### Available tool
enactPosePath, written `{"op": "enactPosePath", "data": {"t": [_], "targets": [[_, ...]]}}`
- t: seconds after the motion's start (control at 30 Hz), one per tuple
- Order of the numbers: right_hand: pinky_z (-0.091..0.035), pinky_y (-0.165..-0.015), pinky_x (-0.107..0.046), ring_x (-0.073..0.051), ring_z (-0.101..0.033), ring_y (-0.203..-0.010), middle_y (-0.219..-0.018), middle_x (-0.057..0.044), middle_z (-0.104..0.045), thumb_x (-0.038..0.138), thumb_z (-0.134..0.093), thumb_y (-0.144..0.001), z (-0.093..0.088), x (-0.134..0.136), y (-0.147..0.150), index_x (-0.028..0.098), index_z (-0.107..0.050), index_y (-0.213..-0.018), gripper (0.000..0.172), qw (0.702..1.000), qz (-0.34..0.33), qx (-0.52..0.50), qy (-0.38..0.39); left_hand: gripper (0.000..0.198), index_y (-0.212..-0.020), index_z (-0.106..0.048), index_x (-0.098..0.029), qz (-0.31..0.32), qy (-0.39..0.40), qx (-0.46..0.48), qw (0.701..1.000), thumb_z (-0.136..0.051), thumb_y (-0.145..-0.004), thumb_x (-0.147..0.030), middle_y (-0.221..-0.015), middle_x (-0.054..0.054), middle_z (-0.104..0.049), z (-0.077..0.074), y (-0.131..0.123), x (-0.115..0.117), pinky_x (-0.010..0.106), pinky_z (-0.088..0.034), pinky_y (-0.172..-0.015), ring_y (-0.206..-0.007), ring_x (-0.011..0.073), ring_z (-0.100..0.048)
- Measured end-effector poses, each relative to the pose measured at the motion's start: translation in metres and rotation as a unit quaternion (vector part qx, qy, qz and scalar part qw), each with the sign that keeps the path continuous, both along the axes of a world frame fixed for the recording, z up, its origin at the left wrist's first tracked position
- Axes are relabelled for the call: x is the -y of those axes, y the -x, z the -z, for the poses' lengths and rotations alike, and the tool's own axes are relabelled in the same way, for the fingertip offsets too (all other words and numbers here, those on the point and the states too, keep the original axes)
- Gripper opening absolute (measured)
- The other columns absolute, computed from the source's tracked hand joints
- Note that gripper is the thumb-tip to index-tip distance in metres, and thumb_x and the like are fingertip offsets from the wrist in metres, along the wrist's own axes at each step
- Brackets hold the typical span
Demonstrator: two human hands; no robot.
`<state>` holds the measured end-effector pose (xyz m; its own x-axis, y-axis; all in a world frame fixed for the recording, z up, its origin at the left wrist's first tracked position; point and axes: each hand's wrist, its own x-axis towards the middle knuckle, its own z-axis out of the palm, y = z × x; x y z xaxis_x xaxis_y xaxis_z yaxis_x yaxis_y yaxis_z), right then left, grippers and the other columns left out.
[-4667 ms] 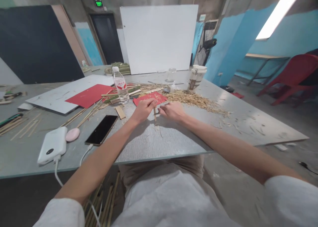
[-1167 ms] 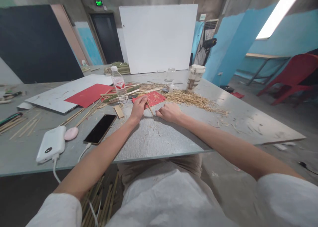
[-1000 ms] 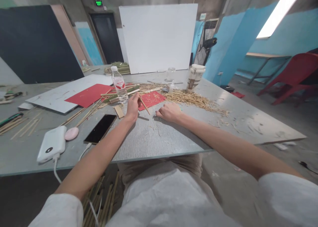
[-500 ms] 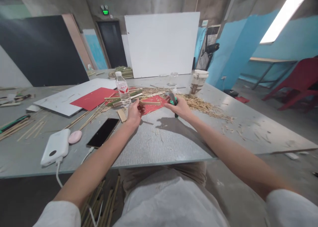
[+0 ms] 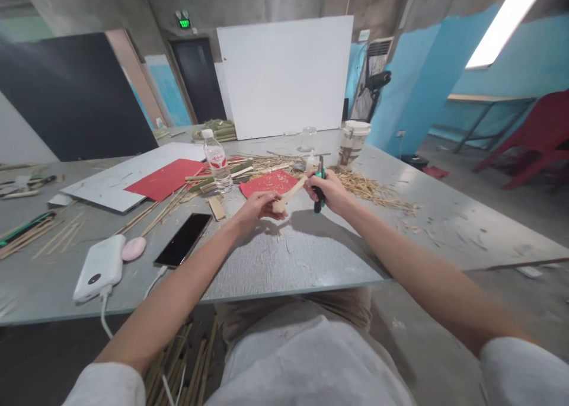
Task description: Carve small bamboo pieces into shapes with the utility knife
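My left hand (image 5: 256, 207) is closed around the near end of a short bamboo stick (image 5: 290, 193), held just above the grey table (image 5: 311, 252). The stick slants up and to the right towards my right hand (image 5: 331, 191). That hand is closed around a tool with green and black handles (image 5: 319, 184), held upright, its tip next to the far end of the stick. Behind both hands a red card (image 5: 268, 184) with shavings on it lies flat.
A water bottle (image 5: 217, 168), bamboo strips (image 5: 169, 200), a larger red sheet (image 5: 166, 178) and a white board (image 5: 128, 172) lie to the left. A phone (image 5: 183, 248), pink object (image 5: 133, 248) and white power bank (image 5: 98, 267) sit near the front edge. Straw (image 5: 368, 188), a cup (image 5: 351, 143) and a jar (image 5: 307, 138) stand behind.
My right hand has picked the green-handled tool up off the table and raised it. My left hand has brought the stick back from the red card towards the tool.
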<state>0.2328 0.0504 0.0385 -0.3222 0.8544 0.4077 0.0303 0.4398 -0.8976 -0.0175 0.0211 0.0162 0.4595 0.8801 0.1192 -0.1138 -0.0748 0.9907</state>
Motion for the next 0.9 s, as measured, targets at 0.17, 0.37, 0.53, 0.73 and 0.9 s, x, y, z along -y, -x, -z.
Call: {"op": "enactPosePath", "data": {"t": [0.17,0.37,0.53,0.73,0.9], "targets": [[-0.036,-0.052,-0.029,-0.012,-0.044,-0.049,-0.052,0.005,-0.052,0.026,-0.068,-0.080,0.002,0.007,0.002,0.023,-0.057,-0.069,0.015,0.991,-0.094,0.097,0.017,0.036,-0.093,-0.083,-0.016,0.034,-0.100,-0.118,0.987,-0.084,-0.089,-0.051,-0.091,0.010,-0.081,-0.004,-0.004,0.007,0.033,-0.056,-0.079,-0.081,0.0196,-0.072],[-0.041,-0.057,-0.028,-0.013,-0.049,-0.054,-0.057,0.005,-0.055,0.038,-0.070,-0.090,0.002,0.013,0.010,0.021,-0.066,-0.079,0.020,0.979,-0.125,0.160,-0.010,0.038,-0.092,-0.081,-0.016,0.025,-0.158,-0.094,0.983,-0.092,-0.082,-0.051,-0.088,0.006,-0.078,-0.002,-0.004,-0.001,0.033,-0.056,-0.078,-0.079,0.0182,-0.070],[-0.038,-0.057,-0.029,-0.013,-0.047,-0.056,-0.061,0.006,-0.050,0.051,-0.068,-0.094,0.005,0.007,0.006,0.023,-0.060,-0.081,0.033,0.977,-0.070,0.193,-0.057,0.044,-0.098,-0.076,-0.019,-0.017,-0.154,-0.046,0.987,-0.092,-0.082,-0.056,-0.088,0.006,-0.080,-0.005,0.001,-0.006,0.033,-0.063,-0.075,-0.080,0.0203,-0.077],[-0.029,-0.065,-0.031,-0.015,-0.041,-0.066,-0.069,0.003,-0.047,0.051,-0.057,-0.095,-0.001,0.009,0.004,0.023,-0.053,-0.075,0.034,0.952,0.011,0.266,-0.153,0.044,-0.096,-0.080,-0.017,-0.053,-0.180,-0.055,0.981,-0.087,-0.087,-0.059,-0.092,0.007,-0.080,-0.011,0.007,-0.006,0.037,-0.067,-0.082,-0.086,0.0201,-0.077],[-0.024,-0.067,-0.036,-0.019,-0.041,-0.064,-0.065,-0.004,-0.051,0.054,-0.036,-0.106,0.001,0.014,0.007,0.023,-0.054,-0.065,0.055,0.910,0.103,0.349,-0.197,0.037,-0.091,-0.079,-0.019,-0.057,-0.207,-0.053,0.975,-0.093,-0.081,-0.051,-0.087,0.003,-0.076,-0.014,0.009,-0.007,0.036,-0.066,-0.085,-0.082,0.0172,-0.073]]}}
